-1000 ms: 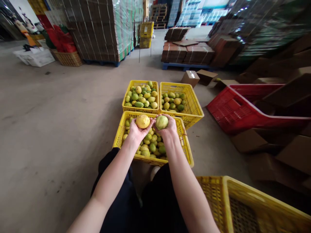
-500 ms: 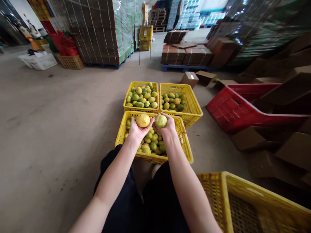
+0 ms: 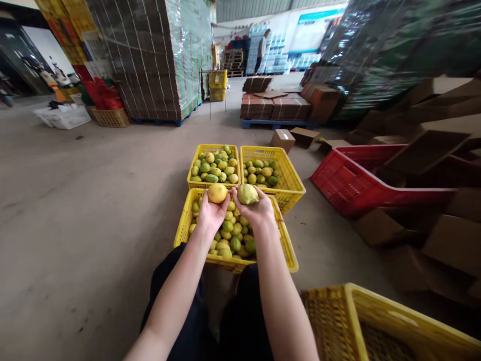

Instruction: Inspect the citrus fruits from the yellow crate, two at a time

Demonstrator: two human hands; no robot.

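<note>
A yellow lemon [image 3: 217,193] rests in my left hand [image 3: 211,215], the fingers cupped around it from below. My right hand [image 3: 259,210] holds a greenish-yellow lemon [image 3: 247,194] on its fingers, palm turned up. Both hands are side by side, close together, above the near yellow crate [image 3: 181,225], where many green and yellow lemons [image 3: 236,244] lie. Beyond it stand two more yellow crates: the left one [image 3: 191,163] full of mixed lemons, the right one [image 3: 295,175] with lemons over part of its floor.
A yellow crate [image 3: 349,311] stands at lower right. Further right, a red crate [image 3: 334,173] sits among cardboard boxes [image 3: 391,225]. Ahead are flattened cartons on a blue pallet [image 3: 276,123] and a tall wrapped stack [image 3: 150,60]. A person [image 3: 262,50] is in the far background.
The view has tilted up, so the crates appear lower and a person shows at the back. Both hands still hold their lemons; the right-hand lemon has turned slightly.
</note>
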